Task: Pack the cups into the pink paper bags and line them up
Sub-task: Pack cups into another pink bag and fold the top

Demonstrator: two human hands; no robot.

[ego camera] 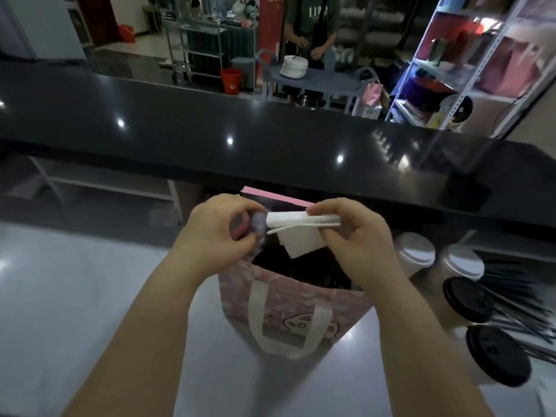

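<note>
Left hand: we see its fingers curled round a small pink piece over the bag's left rim; what it is we cannot tell
Pink paper bag: upright on the grey counter, mouth open, right beneath both hands
White napkin: folded, a white straw along it, above the bag's mouth
Right hand: pinches napkin and straw at their right end
Cups: four, lidded, just right of the bag, touched by neither hand
Black straws: beside the cups

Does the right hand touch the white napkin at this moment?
Touching. The head view shows the right hand pinching one end of the folded white napkin above the pink paper bag.
</note>
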